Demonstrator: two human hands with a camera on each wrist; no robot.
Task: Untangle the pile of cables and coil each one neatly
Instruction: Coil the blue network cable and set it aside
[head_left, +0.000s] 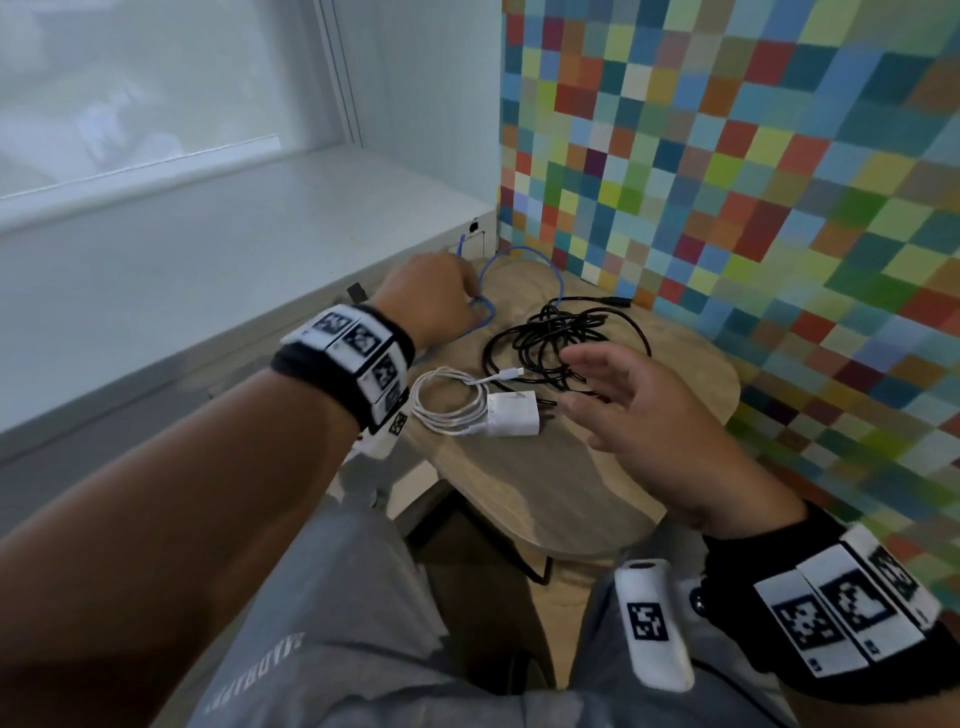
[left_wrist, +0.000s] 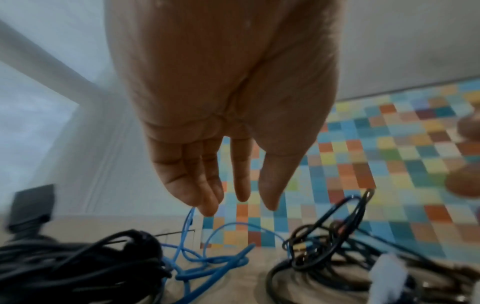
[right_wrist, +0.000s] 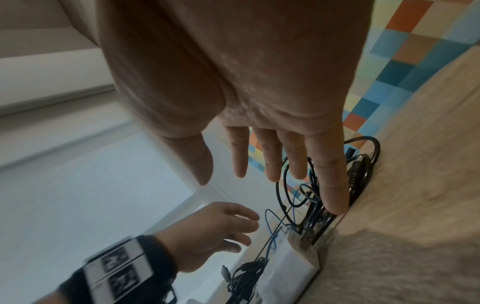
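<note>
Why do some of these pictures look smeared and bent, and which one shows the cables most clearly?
Head view: sharpest, the white charger cable and black cable tangle read clearly, though wide-angle bending curves the sill and the right hand is slightly soft. Left wrist view: motion blur smears the blue cable; the left hand looms large. Right wrist view: tilted, edges smeared.

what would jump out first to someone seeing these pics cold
Probably the multicoloured checkered wall filling the right side, right behind the small wooden table. On the table a loose black cable tangle sits in the middle, a neatly coiled white charger cable lies nearer the person, and a blue cable loops at the far edge. The left hand reaches over the blue cable, while the right hand hovers open over the black tangle.
</note>
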